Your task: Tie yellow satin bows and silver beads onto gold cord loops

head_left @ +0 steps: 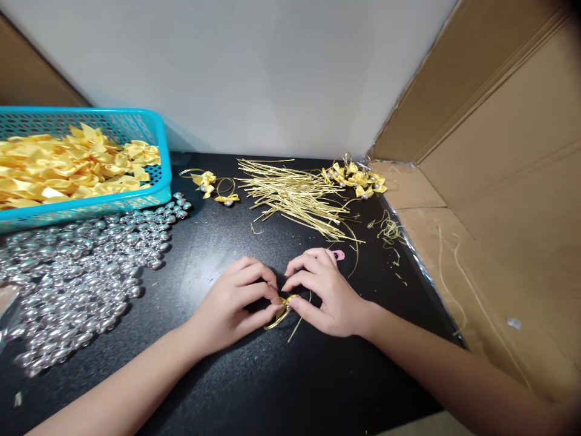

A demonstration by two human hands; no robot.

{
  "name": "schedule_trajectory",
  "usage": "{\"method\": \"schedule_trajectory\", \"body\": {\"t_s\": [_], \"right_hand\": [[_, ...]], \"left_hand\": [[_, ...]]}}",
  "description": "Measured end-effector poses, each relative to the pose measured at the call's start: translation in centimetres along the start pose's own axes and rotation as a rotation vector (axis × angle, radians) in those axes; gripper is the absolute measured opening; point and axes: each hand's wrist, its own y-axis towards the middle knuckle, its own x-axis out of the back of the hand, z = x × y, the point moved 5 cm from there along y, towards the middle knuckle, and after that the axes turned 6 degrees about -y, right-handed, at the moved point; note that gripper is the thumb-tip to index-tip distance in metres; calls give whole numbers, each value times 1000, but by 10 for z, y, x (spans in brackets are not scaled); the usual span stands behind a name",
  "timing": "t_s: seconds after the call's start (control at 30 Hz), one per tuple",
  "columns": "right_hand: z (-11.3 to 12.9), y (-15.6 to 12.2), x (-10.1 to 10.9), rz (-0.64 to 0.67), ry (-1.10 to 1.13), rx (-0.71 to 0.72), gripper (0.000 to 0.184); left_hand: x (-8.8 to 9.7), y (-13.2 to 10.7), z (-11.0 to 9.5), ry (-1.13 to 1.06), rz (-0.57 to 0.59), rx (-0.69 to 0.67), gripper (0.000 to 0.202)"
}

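My left hand (236,306) and my right hand (324,290) meet at the middle of the black table (227,387), fingers pinched together on a small yellow ribbon bow with a gold wire (282,309). The wire's loose end trails toward me below the hands. Both hands rest low on the tabletop. A small pink object (338,255) lies just behind my right hand's fingers.
A bundle of gold wires (295,197) lies beyond the hands. Finished yellow bows (356,175) sit at the back right, two more bows (215,188) at the back left. A turquoise basket (158,188) holds yellow ribbons; silver beads (82,272) spread left. Cardboard (499,212) walls the right.
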Motion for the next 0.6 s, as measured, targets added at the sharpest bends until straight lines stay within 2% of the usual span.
{"method": "schedule_trajectory", "body": {"t_s": [0.17, 0.3, 0.6], "right_hand": [[1, -1, -3, -25, 4, -10, 10], [2, 1, -3, -17, 48, -37, 17], [4, 1, -5, -110, -14, -10, 6]], "left_hand": [[0, 1, -1, 11, -13, 0, 7], [-1, 0, -1, 9, 2, 5, 8], [-4, -2, -2, 15, 19, 2, 7]]}}
